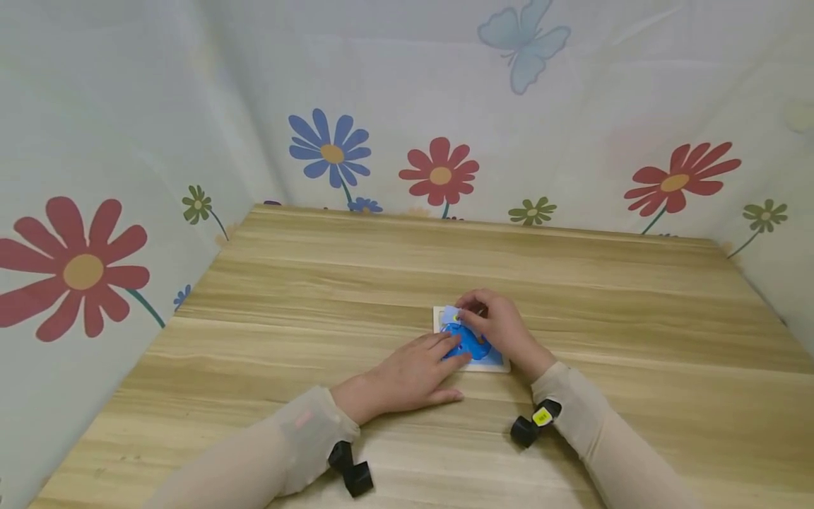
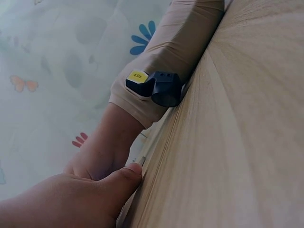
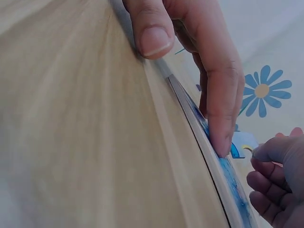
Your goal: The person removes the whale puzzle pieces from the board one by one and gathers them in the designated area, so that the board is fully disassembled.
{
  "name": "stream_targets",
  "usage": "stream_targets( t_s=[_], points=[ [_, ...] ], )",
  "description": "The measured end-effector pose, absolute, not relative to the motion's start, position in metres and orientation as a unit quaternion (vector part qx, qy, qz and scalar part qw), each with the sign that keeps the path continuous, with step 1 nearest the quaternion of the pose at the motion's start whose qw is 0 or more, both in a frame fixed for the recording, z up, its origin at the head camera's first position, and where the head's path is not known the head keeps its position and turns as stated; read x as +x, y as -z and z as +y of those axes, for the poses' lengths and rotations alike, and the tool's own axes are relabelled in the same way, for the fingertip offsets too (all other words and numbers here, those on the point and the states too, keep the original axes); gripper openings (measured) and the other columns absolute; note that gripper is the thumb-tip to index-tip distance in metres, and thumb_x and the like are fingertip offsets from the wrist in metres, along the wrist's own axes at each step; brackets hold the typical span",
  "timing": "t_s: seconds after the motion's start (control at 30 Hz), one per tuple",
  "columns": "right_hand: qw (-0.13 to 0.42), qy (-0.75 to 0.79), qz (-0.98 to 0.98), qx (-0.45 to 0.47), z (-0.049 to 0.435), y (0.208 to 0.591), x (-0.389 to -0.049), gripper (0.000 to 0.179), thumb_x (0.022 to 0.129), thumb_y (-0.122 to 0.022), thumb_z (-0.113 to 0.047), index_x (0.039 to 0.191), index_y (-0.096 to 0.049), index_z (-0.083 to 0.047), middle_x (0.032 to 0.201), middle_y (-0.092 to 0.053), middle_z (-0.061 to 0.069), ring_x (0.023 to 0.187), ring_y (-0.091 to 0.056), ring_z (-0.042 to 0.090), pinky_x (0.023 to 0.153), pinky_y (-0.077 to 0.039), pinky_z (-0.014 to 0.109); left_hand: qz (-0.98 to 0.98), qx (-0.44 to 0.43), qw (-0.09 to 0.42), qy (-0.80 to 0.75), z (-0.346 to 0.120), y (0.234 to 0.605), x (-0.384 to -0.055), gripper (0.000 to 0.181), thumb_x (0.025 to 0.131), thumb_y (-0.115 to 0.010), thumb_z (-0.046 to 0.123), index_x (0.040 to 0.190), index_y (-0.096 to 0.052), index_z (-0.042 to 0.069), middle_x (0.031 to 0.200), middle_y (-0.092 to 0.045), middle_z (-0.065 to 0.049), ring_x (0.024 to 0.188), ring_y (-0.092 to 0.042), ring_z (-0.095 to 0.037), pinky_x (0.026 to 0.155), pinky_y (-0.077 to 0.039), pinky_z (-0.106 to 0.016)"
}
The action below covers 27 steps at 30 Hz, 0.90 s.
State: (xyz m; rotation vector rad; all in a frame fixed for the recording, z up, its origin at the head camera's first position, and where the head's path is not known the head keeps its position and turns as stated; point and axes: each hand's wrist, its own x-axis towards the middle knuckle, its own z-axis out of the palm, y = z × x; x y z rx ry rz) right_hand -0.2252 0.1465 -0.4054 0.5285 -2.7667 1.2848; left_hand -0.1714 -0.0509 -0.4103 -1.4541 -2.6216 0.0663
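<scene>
A small white-bordered puzzle board (image 1: 437,319) with a blue picture (image 1: 472,344) lies on the wooden table. My left hand (image 1: 407,375) reaches over its near left part, with extended fingers resting on the blue picture. My right hand (image 1: 505,329) is at the board's upper right and pinches a pale blue puzzle piece (image 1: 449,315) with a yellow mark between thumb and finger. In the right wrist view that piece (image 3: 243,142) is held tilted above the board, beside a left fingertip pressing down. In the left wrist view the board is hidden behind the left hand (image 2: 80,199).
The wooden table (image 1: 305,283) stretches around the board on all sides. A white cloth with printed flowers (image 1: 440,175) hangs behind it and at the left. Black wrist cameras (image 1: 351,470) sit on both sleeves, low over the table.
</scene>
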Motion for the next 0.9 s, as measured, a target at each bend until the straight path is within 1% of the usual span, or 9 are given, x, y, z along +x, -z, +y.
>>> stream_targets(
  t_s=[0.2,0.37,0.47,0.6,0.7,0.9],
  points=[
    [0.004,-0.451,-0.879,0.156,0.15,0.398,-0.227,0.014,0.094,-0.061,-0.013,0.104,-0.067,-0.005,0.098,-0.068,0.011,0.081,-0.057,0.015,0.074,-0.048,0.025,-0.875,-0.479,0.067,-0.018,-0.052,0.409,-0.17,0.062,0.096,-0.042,0.057,0.142,-0.048,0.016,0.146,-0.047,-0.013,0.138,-0.042,-0.028,0.114,-0.036,-0.038],
    [-0.01,-0.464,-0.873,0.148,0.159,0.39,-0.228,0.017,0.095,-0.059,-0.013,0.107,-0.066,-0.003,0.102,-0.067,0.013,0.087,-0.059,0.018,0.081,-0.047,0.029,-0.877,-0.477,0.061,-0.018,-0.052,0.408,-0.17,0.062,0.097,-0.042,0.057,0.143,-0.047,0.016,0.147,-0.045,-0.013,0.138,-0.042,-0.028,0.115,-0.035,-0.038],
    [-0.015,-0.471,-0.87,0.147,0.164,0.385,-0.228,0.018,0.096,-0.058,-0.012,0.108,-0.065,-0.001,0.104,-0.067,0.015,0.088,-0.061,0.017,0.081,-0.049,0.027,-0.876,-0.479,0.058,-0.016,-0.052,0.407,-0.17,0.062,0.097,-0.042,0.056,0.143,-0.046,0.016,0.148,-0.044,-0.013,0.138,-0.041,-0.029,0.115,-0.034,-0.038],
    [-0.012,-0.487,-0.861,0.149,0.174,0.381,-0.227,0.019,0.095,-0.058,-0.01,0.108,-0.064,0.002,0.103,-0.066,0.019,0.084,-0.061,0.012,0.076,-0.051,0.021,-0.875,-0.481,0.058,-0.01,-0.051,0.408,-0.171,0.062,0.097,-0.043,0.056,0.143,-0.046,0.015,0.148,-0.045,-0.013,0.138,-0.041,-0.029,0.115,-0.034,-0.039],
    [-0.006,-0.496,-0.856,0.147,0.181,0.378,-0.226,0.019,0.095,-0.058,-0.01,0.108,-0.064,0.004,0.101,-0.066,0.02,0.081,-0.061,0.009,0.073,-0.052,0.021,-0.876,-0.479,0.057,-0.008,-0.051,0.409,-0.171,0.062,0.096,-0.043,0.057,0.143,-0.047,0.015,0.148,-0.045,-0.013,0.138,-0.041,-0.029,0.115,-0.034,-0.04],
    [0.007,-0.478,-0.868,0.133,0.196,0.371,-0.223,0.019,0.095,-0.059,-0.011,0.106,-0.065,0.004,0.098,-0.066,0.019,0.078,-0.061,0.011,0.07,-0.052,0.022,-0.878,-0.475,0.054,-0.003,-0.051,0.412,-0.172,0.063,0.097,-0.042,0.057,0.144,-0.045,0.016,0.148,-0.044,-0.012,0.139,-0.04,-0.028,0.115,-0.033,-0.04]
  ],
)
